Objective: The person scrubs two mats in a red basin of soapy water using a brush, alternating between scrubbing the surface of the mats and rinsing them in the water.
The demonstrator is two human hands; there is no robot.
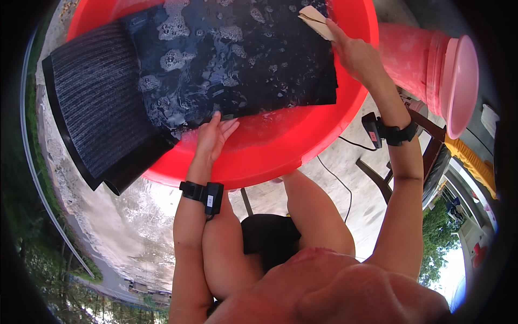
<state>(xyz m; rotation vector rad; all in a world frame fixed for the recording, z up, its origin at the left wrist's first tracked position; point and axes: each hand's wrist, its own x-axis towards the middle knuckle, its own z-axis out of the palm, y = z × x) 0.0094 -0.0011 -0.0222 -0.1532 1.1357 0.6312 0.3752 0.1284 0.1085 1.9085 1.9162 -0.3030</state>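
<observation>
A dark floor mat [243, 60] lies across a red plastic basin [259, 158]. Its smooth, wet backing faces up, covered in suds. At the left, a ribbed part [97, 97] of the mat with a black border hangs over the rim, its lower corner curled. My left hand [214, 135] is at the mat's near edge, one fingertip against it and other fingers spread over the basin; whether it grips the edge is hidden. In my right hand [356, 56] is a pale block [315, 21] with a dark slit, possibly a scrubbing brush, held on the mat's right part.
Right of the basin, a pink bucket [412, 65] has a pale pink round bowl or lid [463, 87] at its end. A dark wooden chair [431, 150] stands below it, near a yellow cloth [473, 162]. A thin black cable [338, 184] crosses the concrete floor [141, 239].
</observation>
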